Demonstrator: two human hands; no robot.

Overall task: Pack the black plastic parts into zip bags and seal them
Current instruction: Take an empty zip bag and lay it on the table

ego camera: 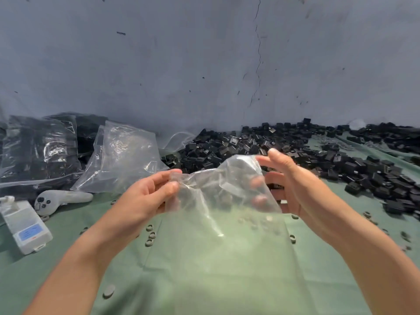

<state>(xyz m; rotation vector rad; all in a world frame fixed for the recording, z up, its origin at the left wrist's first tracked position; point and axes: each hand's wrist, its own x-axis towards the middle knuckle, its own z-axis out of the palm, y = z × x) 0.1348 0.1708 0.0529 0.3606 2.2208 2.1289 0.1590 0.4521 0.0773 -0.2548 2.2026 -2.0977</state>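
We log: left hand [147, 196] pinches zip bag [227, 192] at 9 o'clock, right hand [295, 185] fingers grip it at 3; black plastic parts [284, 144] heaped at 1 o'clock, nearer right.

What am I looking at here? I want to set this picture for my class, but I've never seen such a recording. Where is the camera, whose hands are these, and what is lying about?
There is no machine here. The single picture comes from a wide-angle camera worn on a person's head, looking forward and down at their own bare arms. The left hand pinches one edge of a clear plastic zip bag, and the right hand holds the other side. Underneath lies a green cloth. Behind the hands, to the right, is a heap of small black plastic parts. On the left are filled clear bags, empty clear bags, a white hand controller and a white box-shaped device. Small grey rings are scattered on the cloth.
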